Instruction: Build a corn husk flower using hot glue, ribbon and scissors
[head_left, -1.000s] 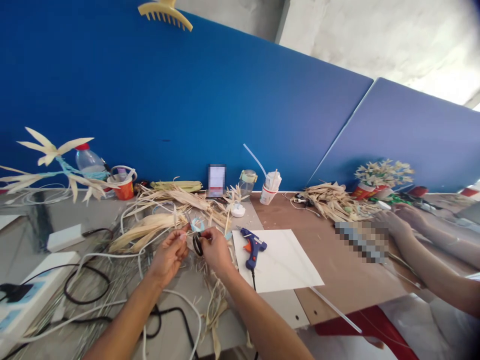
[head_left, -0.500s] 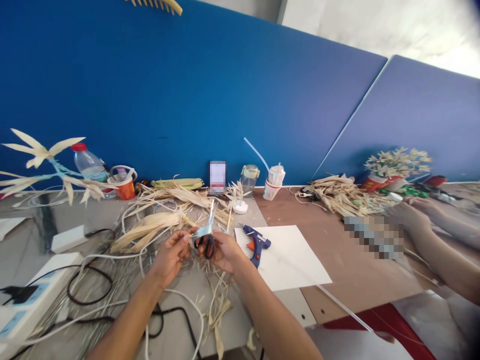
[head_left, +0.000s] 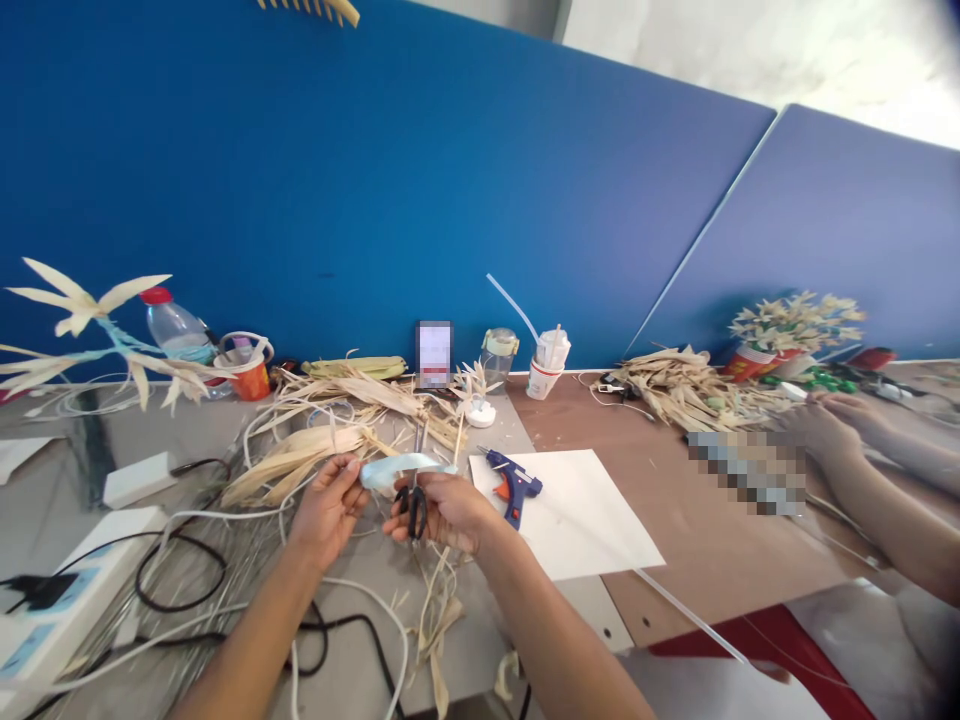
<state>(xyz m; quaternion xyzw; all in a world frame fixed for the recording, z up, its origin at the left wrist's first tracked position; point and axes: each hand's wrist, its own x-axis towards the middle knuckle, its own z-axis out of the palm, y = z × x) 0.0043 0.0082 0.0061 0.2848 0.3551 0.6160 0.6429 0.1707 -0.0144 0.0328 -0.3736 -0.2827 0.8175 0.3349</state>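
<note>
Between the finger and thumb of my left hand (head_left: 330,505) is one end of a light blue strip (head_left: 401,464), thin and slightly curved. It runs right, to just above my right hand (head_left: 450,508). A pair of scissors (head_left: 417,512) with black handles is in my right hand, its blades pointing away from me and partly hidden behind the strip. Whether the strip's right end touches my right fingers I cannot tell. Dried corn husks (head_left: 300,465) lie just beyond my hands.
A blue glue gun (head_left: 514,488) rests on white paper (head_left: 585,530) to the right. Cables and a power strip (head_left: 82,590) cover the left side. A husk flower (head_left: 94,310) rises at far left. Another person's hands (head_left: 825,435) are at far right.
My left hand has shifted slightly left and the blue strip now stretches longer between my hands. The scissors have dropped lower, with their blades behind the strip.
</note>
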